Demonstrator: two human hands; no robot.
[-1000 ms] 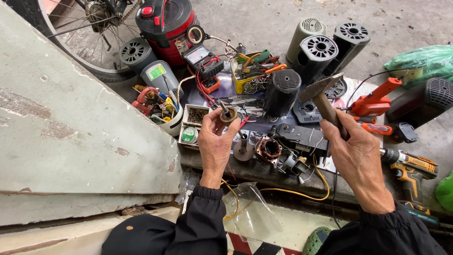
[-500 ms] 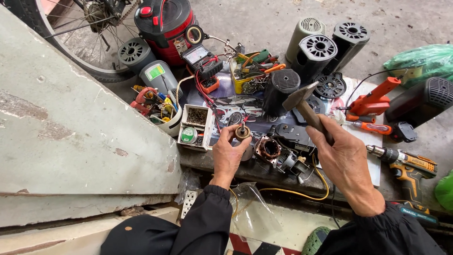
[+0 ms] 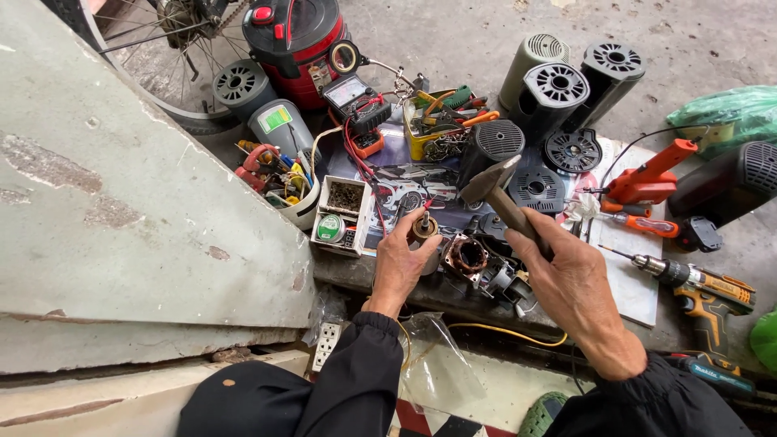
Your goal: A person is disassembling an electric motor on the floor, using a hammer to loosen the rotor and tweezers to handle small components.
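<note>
Left to right. Small compartment box (image 3: 343,215) with loose parts sits at the counter (image 3: 364,279) edge, unmoved across the frames.

Left hand (image 3: 401,263): fingers closed around a small round motor part (image 3: 423,227), coppery with a short shaft sticking up, held just above the counter. Over the last second this hand has drifted right and slightly down; the part now sits closer to the stator (image 3: 466,256) with copper windings, which lies on the counter just right of it, not touching as far as can be seen.

Right hand (image 3: 571,279): clamped on the wooden handle of a hammer (image 3: 500,194). The head was raised up and to the right a second ago; it has since come left and lower, now poised just above and to the right of the held part, well clear of contact.

Net change: the gap between hammer head and part has shrunk a lot. Reads as lining up a light tap on the shaft, judged only from the geometry.

Cordless drill (image 3: 702,285) and orange tool (image 3: 647,177) at right, unchanged.
</note>
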